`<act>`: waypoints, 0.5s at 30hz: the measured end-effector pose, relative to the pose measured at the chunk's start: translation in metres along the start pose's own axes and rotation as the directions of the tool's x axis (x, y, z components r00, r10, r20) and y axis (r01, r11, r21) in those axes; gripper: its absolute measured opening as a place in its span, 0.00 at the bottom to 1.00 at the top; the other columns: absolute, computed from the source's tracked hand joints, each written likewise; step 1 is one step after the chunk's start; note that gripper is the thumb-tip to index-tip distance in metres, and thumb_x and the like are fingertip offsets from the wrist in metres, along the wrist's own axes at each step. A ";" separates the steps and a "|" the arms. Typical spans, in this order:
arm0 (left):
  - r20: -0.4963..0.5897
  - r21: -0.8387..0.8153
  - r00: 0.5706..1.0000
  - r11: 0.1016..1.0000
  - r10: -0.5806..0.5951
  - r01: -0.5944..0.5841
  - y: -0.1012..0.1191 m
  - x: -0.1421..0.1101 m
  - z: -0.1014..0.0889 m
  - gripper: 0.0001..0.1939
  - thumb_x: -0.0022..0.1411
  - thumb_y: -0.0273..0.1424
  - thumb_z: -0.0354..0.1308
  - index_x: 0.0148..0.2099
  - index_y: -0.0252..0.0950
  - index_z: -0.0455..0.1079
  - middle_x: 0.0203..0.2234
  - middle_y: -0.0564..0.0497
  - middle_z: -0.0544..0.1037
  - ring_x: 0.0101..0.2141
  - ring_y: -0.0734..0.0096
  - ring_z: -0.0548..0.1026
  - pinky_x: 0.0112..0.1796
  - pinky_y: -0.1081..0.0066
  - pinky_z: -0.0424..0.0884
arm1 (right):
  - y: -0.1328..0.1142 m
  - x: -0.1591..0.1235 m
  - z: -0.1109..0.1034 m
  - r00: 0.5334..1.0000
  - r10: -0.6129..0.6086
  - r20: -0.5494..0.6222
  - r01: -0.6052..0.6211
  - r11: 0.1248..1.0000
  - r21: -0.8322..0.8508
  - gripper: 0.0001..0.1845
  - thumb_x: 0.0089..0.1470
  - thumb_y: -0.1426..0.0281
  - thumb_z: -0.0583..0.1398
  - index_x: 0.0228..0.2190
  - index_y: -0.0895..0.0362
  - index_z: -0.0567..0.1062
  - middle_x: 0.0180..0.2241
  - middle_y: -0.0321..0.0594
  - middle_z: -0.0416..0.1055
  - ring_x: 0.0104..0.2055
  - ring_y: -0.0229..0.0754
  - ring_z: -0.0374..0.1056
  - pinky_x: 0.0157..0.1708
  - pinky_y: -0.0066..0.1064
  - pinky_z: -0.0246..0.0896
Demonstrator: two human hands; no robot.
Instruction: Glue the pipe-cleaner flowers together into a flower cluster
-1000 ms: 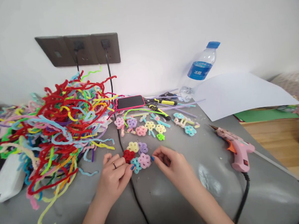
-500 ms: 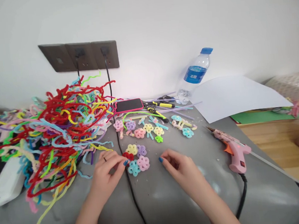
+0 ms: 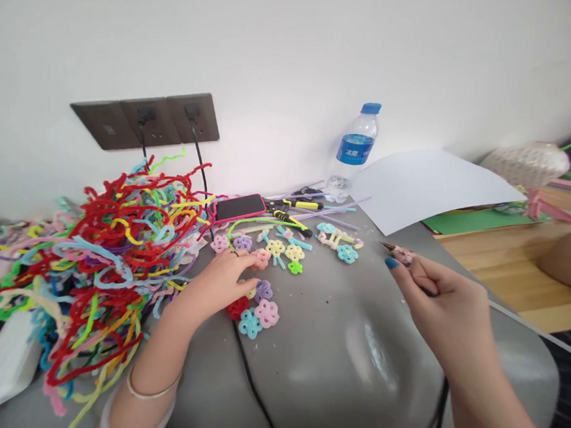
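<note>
My left hand reaches over the grey surface with thumb and index finger apart. Its fingertips are at a salmon-pink pipe-cleaner flower; whether they touch it is unclear. Below that hand lies a cluster of flowers: red, blue, pink and purple, with a yellow one mostly covered by the fingers. At the right, my right hand is closed around a pink hot glue gun. Only the gun's nozzle end shows, pointing up and left; the palm hides its handle.
A tangled pile of pipe cleaners fills the left side. Behind the flowers lie a phone and yellow-black pliers. A water bottle leans on the wall near white paper. A black cord crosses the surface.
My right hand has moved right and closed around the glue gun. My left hand has moved up from the flower cluster to the salmon-pink flower, its fingers now apart. The view has shifted slightly.
</note>
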State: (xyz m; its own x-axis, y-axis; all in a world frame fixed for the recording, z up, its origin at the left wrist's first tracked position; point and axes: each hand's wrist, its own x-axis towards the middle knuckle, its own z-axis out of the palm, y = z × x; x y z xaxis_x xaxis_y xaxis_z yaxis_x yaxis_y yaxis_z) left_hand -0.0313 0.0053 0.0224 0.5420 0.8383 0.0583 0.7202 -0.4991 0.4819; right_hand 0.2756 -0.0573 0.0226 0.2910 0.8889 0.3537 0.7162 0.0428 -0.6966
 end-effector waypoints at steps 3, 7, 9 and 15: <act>0.162 -0.007 0.987 1.000 0.018 -0.017 0.001 0.015 0.001 0.11 0.60 0.24 0.58 0.44 0.39 0.76 0.43 0.50 0.82 0.42 0.62 0.79 0.43 0.67 0.71 | -0.007 -0.006 0.008 0.988 0.006 0.157 -0.016 0.998 0.057 0.23 0.61 0.57 0.52 0.21 0.50 0.48 0.20 0.29 0.41 0.20 0.37 0.43 0.21 0.30 0.41; 0.288 -0.033 0.958 0.999 0.015 -0.005 0.006 0.029 -0.003 0.09 0.58 0.22 0.57 0.37 0.39 0.76 0.36 0.53 0.82 0.35 0.68 0.78 0.35 0.72 0.69 | -0.014 -0.019 0.032 0.926 0.000 0.379 -0.032 0.996 0.078 0.06 0.59 0.63 0.52 0.32 0.51 0.64 0.21 0.30 0.61 0.19 0.39 0.57 0.21 0.29 0.50; 0.327 -0.034 0.945 0.999 0.014 -0.003 0.006 0.033 -0.007 0.09 0.57 0.21 0.57 0.35 0.39 0.76 0.34 0.55 0.81 0.33 0.70 0.77 0.34 0.74 0.67 | -0.018 -0.027 0.042 0.894 -0.030 0.448 -0.016 0.995 0.099 0.07 0.57 0.66 0.53 0.38 0.53 0.67 0.24 0.33 0.68 0.22 0.41 0.63 0.23 0.29 0.55; 0.447 -0.079 0.894 0.997 0.025 0.011 0.007 0.038 -0.019 0.06 0.58 0.23 0.56 0.33 0.36 0.73 0.31 0.54 0.78 0.32 0.71 0.73 0.33 0.75 0.64 | -0.041 -0.047 0.066 0.762 -0.069 0.644 0.009 0.995 0.096 0.07 0.59 0.67 0.56 0.36 0.54 0.74 0.27 0.36 0.72 0.28 0.42 0.67 0.28 0.30 0.57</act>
State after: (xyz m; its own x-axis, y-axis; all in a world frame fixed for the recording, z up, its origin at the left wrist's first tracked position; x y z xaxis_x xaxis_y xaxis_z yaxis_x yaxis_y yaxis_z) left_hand -0.0141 0.0382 0.0445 0.6965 0.6391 -0.3261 0.6897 -0.4712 0.5497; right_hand 0.1904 -0.0705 -0.0065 -0.2360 0.9681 -0.0842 0.6542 0.0942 -0.7504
